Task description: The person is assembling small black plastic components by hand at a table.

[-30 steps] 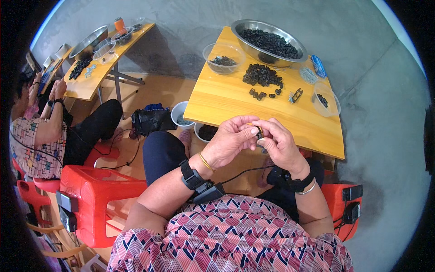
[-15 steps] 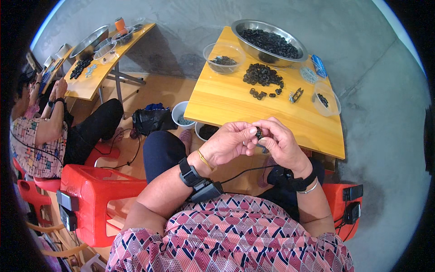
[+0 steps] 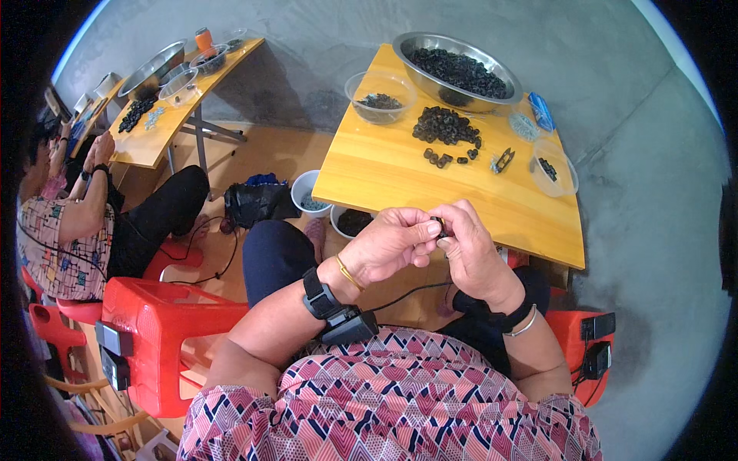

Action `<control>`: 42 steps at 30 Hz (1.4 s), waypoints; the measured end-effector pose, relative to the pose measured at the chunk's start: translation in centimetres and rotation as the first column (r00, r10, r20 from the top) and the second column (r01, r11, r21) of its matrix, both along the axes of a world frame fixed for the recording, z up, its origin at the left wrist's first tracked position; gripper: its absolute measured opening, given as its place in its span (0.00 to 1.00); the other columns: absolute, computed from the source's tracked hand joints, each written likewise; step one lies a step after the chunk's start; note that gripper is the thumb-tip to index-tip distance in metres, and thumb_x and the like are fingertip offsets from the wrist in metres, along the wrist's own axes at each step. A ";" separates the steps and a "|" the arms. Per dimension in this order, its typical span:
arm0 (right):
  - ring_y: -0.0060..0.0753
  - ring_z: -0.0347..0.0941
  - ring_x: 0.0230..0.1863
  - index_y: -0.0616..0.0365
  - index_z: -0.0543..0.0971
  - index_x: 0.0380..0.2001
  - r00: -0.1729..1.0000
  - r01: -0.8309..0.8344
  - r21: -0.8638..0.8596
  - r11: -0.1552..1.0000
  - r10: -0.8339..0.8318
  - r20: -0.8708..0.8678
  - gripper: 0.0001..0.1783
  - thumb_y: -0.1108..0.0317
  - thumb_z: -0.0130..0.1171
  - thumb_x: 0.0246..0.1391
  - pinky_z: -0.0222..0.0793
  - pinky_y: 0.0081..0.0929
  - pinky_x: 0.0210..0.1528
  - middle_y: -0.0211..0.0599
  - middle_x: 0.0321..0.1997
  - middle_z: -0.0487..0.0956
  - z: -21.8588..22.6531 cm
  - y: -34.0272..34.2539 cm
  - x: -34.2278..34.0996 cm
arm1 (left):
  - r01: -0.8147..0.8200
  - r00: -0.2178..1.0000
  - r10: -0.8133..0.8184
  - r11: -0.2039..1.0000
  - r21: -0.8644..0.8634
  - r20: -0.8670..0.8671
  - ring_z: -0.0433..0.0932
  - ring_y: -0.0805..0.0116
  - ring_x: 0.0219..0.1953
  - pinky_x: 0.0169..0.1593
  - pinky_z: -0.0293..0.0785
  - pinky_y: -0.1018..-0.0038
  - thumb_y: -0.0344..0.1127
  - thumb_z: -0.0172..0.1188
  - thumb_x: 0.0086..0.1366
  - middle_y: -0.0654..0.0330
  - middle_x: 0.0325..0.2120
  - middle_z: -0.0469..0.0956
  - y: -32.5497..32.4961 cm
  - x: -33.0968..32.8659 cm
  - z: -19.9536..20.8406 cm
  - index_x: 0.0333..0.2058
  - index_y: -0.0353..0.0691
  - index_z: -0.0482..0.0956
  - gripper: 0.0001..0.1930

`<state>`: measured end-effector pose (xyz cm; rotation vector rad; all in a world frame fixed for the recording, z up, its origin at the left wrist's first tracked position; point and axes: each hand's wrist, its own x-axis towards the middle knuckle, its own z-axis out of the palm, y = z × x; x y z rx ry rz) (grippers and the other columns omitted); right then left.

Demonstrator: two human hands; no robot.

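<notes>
Just past the near edge of the yellow table, my hands meet over my lap. My left hand [image 3: 392,244] pinches one side of a small black part [image 3: 440,224] between thumb and fingers. On its other side, the thumb and fingers of my right hand [image 3: 475,253] close on the same part. Fingertips cover most of it, so its exact kind cannot be made out. Beyond my hands lies a pile of similar small black parts [image 3: 442,125], with several loose ones in front. To their right is a black elongated piece [image 3: 503,160] beside small silvery bits.
On the table [image 3: 369,173] stand a metal basin [image 3: 503,96] full of black parts, a clear tub [image 3: 357,114] and a clear container [image 3: 542,180]. A blue packet [image 3: 540,112] lies at the right edge. White buckets [image 3: 302,184] sit below. Another person [image 3: 65,230] sits at left.
My right hand has turned slightly at the wrist around the black part. A dark grey bit that showed below its fingers is out of sight. Both hands stay in nearly the same place.
</notes>
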<state>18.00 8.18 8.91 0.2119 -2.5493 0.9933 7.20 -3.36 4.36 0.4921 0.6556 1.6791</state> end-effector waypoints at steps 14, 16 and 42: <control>0.44 0.63 0.34 0.63 0.63 0.40 1.000 -0.014 -0.070 0.997 0.014 0.005 0.17 0.81 0.47 0.42 0.60 0.30 0.37 0.45 0.33 0.63 -1.4 1.1 -0.1 | 0.058 0.998 -0.057 0.998 -0.012 0.029 0.67 0.78 0.21 0.24 0.64 0.82 0.37 0.50 0.59 0.66 0.20 0.71 0.2 -0.8 -0.6 0.29 0.40 0.73 0.07; 0.42 0.63 0.33 0.63 0.63 0.40 0.999 -0.044 -0.059 0.997 0.043 -0.010 0.18 0.81 0.48 0.41 0.61 0.29 0.36 0.45 0.33 0.64 -1.5 1.4 -0.1 | 0.064 0.998 -0.063 0.997 -0.052 0.010 0.67 0.79 0.21 0.24 0.65 0.82 0.36 0.50 0.59 0.66 0.19 0.71 0.3 -1.1 -0.4 0.29 0.39 0.73 0.07; 0.31 0.67 0.28 0.61 0.69 0.35 0.985 0.152 -0.230 0.961 -0.166 -0.045 0.12 0.81 0.50 0.43 0.64 0.24 0.31 0.38 0.27 0.68 -1.6 0.2 0.1 | -0.063 0.993 0.065 0.998 -0.032 0.094 0.67 0.77 0.21 0.26 0.66 0.82 0.37 0.49 0.60 0.65 0.20 0.72 0.7 0.1 -1.2 0.28 0.40 0.73 0.08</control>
